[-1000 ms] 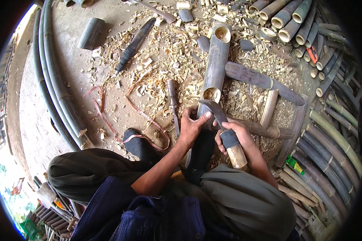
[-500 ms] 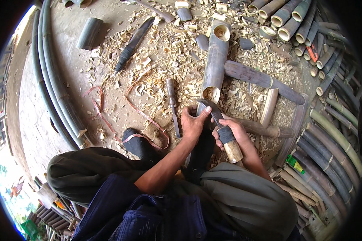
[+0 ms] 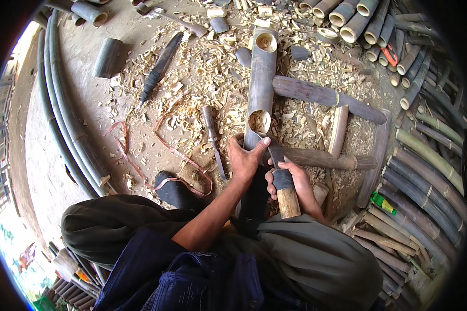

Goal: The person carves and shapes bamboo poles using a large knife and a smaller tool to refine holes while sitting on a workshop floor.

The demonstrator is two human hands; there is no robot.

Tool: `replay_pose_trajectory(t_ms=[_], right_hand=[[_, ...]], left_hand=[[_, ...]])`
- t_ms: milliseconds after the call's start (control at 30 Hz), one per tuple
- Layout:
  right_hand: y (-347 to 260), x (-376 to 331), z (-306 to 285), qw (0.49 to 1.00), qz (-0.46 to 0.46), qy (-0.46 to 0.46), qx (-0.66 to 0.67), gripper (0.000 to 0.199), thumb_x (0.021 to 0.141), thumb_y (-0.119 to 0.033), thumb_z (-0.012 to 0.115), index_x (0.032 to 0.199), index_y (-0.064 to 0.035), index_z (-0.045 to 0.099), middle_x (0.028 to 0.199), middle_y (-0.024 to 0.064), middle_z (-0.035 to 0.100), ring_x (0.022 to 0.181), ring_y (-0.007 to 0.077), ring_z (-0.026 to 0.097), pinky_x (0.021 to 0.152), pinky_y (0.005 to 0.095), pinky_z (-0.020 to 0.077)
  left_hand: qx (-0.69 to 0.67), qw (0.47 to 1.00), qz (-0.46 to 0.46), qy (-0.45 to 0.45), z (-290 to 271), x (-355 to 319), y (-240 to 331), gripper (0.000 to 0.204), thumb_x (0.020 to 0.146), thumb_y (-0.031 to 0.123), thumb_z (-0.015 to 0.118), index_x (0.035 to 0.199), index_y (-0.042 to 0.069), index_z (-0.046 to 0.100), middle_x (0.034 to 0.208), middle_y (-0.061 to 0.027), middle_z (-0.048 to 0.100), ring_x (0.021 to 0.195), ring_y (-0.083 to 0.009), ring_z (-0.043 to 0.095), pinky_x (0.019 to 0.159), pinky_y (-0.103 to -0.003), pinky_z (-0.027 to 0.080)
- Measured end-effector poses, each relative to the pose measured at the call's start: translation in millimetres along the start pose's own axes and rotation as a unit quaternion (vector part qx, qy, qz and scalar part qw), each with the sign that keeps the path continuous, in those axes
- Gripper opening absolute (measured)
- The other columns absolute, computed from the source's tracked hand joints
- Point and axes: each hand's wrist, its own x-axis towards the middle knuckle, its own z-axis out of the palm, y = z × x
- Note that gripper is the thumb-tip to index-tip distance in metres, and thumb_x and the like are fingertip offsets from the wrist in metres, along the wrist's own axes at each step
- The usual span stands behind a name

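Note:
A thick bamboo tube with two scooped openings lies pointing away from me, pale shavings inside the nearer opening. My left hand grips its near end, thumb across the top. In my right hand is a knife with a pale wooden handle and a black-wrapped neck. Its dark blade lies against the right side of the tube's near end, close to my left thumb; the tip is hidden. Thinner bamboo legs run from the tube rightward to a crosspiece.
Left of the tube lie a wooden-handled chisel, a pinkish tape and a long black-handled blade. Shavings cover the ground. Stacked bamboo fills the right side, with an orange-handled tool and a green bottle. Long poles lie left.
My right hand has drawn the knife slightly down and left, its blade now lower beside the tube's end. My left hand keeps its grip. The whole view has shifted a little.

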Motion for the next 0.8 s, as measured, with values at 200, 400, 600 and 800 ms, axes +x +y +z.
replay_pose_trajectory(t_ms=[200,400,600,800], right_hand=[[0.8,4.0,-9.3,0.999,-0.039,0.017,-0.024,0.033,0.099,-0.027,0.051,0.123,-0.0049,0.051,0.080,0.0167,0.066,0.057,0.0254,0.066,0.049,0.0370,0.0550],[-1.3,10.6,-19.9,0.996,-0.065,0.038,-0.049,0.034,0.098,-0.028,0.052,0.124,-0.0064,0.052,0.077,0.0163,0.066,0.054,0.0251,0.065,0.046,0.0369,0.0542],[-3.0,23.8,-44.0,0.988,-0.124,0.005,-0.094,0.034,0.096,-0.023,0.050,0.125,-0.0050,0.050,0.076,0.0182,0.066,0.056,0.0274,0.066,0.050,0.0390,0.0563],[-23.7,13.1,-47.3,0.982,-0.170,-0.009,-0.082,0.041,0.088,-0.011,0.051,0.127,-0.0003,0.050,0.087,0.0209,0.068,0.070,0.0285,0.070,0.067,0.0420,0.0627]], left_hand=[[0.090,0.994,-0.055,-0.004,9.0,6.2,11.1,0.101,0.066,0.068,0.086,0.121,-0.007,0.049,0.122,-0.0269,0.052,0.117,-0.0426,0.054,0.097,-0.052,0.046],[0.175,0.978,-0.111,0.008,15.5,6.2,32.2,0.107,0.062,0.072,0.086,0.127,-0.003,0.045,0.132,-0.0265,0.049,0.128,-0.0436,0.050,0.100,-0.058,0.044],[0.236,0.960,-0.150,0.029,28.7,8.1,50.3,0.114,0.059,0.073,0.087,0.132,-0.002,0.042,0.137,-0.0266,0.047,0.132,-0.0428,0.046,0.103,-0.060,0.042],[-0.024,0.999,-0.042,-0.002,6.8,10.8,8.0,0.104,0.072,0.064,0.086,0.135,-0.005,0.041,0.137,-0.0269,0.047,0.132,-0.0411,0.048,0.109,-0.054,0.041]])
